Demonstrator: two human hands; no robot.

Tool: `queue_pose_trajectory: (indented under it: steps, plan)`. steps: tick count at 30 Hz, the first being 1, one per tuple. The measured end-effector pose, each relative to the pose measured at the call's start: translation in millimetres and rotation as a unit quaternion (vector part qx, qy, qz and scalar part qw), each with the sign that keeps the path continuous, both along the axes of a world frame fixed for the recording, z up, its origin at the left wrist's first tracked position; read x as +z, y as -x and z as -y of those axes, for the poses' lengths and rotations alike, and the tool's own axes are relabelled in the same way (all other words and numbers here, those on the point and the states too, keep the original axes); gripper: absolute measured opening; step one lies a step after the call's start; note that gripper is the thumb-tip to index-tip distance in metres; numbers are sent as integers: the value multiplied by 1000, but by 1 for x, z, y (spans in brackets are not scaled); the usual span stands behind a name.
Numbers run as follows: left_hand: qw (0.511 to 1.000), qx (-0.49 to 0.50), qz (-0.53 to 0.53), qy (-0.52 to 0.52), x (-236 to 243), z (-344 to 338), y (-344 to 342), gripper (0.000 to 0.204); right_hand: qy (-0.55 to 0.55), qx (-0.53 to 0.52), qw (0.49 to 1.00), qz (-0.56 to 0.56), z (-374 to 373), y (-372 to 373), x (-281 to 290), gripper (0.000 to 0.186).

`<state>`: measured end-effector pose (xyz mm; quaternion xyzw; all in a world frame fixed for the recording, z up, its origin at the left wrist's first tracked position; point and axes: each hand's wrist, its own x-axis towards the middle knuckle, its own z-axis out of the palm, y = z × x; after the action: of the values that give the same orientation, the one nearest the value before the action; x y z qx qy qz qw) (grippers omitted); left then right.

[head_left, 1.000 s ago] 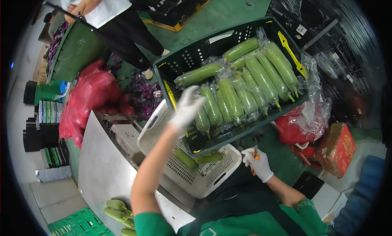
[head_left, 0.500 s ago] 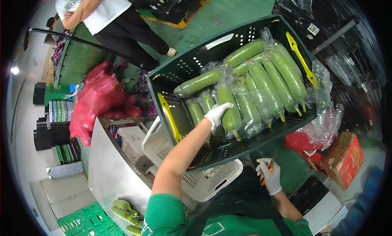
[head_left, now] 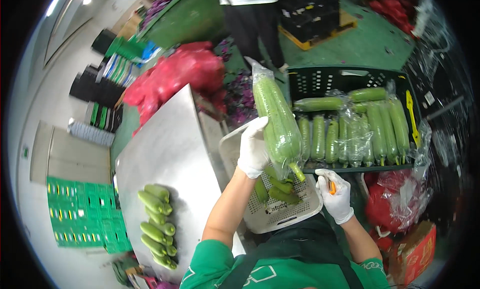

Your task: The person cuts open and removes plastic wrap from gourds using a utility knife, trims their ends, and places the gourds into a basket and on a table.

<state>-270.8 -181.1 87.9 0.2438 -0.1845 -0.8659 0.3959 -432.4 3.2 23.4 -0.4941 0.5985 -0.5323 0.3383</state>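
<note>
My left hand (head_left: 253, 151), in a white glove, grips a large green zucchini (head_left: 280, 124) in a clear plastic bag. It hangs over the white basket (head_left: 285, 219), close to the dark green crate's left side, its stem end pointing down. Inside the basket are several small green vegetables (head_left: 282, 191). My right hand (head_left: 338, 199), also gloved, is closed around an orange-handled tool (head_left: 332, 187) just below the crate's near edge; the tool's working end is hidden. Several bagged zucchini (head_left: 360, 134) lie in the dark green crate (head_left: 345, 170).
On the left, a metal table (head_left: 165, 134) carries several bare zucchini (head_left: 157, 224). Red net sacks (head_left: 182, 71) sit behind it. A person (head_left: 252, 19) stands beyond the crate. Stacked green crates (head_left: 85, 214) are at far left, a red carton (head_left: 415, 254) at lower right.
My left hand has lifted a bagged zucchini out of the crate and brought it left over the basket. The view has turned left, showing more of the table. My right hand still holds the orange-handled tool.
</note>
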Motion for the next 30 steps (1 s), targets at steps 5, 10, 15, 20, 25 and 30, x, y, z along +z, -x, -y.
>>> queue_pose_trajectory:
  steps: [5,10,15,20,25,30]
  plan:
    - [984,155,67,50,12,-51,-113,51,96,77,957,-262,14,-70,50,28]
    - [939,298,164,50,2,-94,-191,47,175,152,891,-389,12,-135,50,33]
    - [904,394,167,3,-6,-127,-243,44,155,182,861,-448,7,-187,46,36]
    - [879,442,175,-30,-22,-148,-265,44,137,182,861,-454,12,-217,38,27]
    - [857,471,204,-49,-42,-169,-269,50,47,160,874,-456,19,-238,27,20]
    - [857,459,202,-120,-61,-186,-274,69,-62,97,919,-378,61,-213,7,19]
